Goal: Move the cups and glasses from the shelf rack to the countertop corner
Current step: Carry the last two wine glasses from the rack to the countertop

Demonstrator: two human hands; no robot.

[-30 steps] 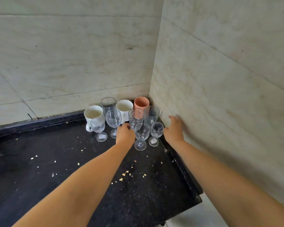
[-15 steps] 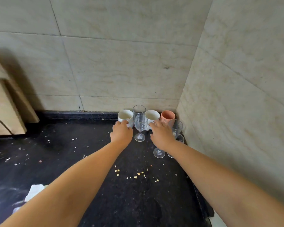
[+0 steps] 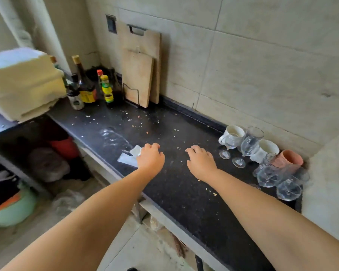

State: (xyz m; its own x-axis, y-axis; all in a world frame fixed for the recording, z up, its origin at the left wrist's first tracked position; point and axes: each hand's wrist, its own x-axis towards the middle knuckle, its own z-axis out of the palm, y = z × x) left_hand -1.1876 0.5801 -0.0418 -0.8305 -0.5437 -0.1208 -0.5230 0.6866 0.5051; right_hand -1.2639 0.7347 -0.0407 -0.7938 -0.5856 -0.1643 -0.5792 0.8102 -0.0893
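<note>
Cups and glasses stand bunched in the countertop corner at the right: a white mug (image 3: 232, 133), a second white cup (image 3: 266, 149), a pink cup (image 3: 289, 161), a tall tumbler (image 3: 252, 134) and several clear stemmed glasses (image 3: 268, 176). My left hand (image 3: 150, 159) and my right hand (image 3: 201, 162) hover palm down over the black countertop (image 3: 184, 192), left of the glassware. Both hold nothing, fingers loosely curled. No shelf rack is in view.
Two wooden cutting boards (image 3: 140, 75) lean on the back wall. Sauce bottles (image 3: 86, 85) cluster at the far left beside a cream box (image 3: 22, 83). White paper scraps (image 3: 130, 156) and crumbs lie near my left hand. Below the counter are shelves with bags.
My hands have pulled back from the glasses and moved left along the counter. The view has swung left, bringing cutting boards and bottles into sight.
</note>
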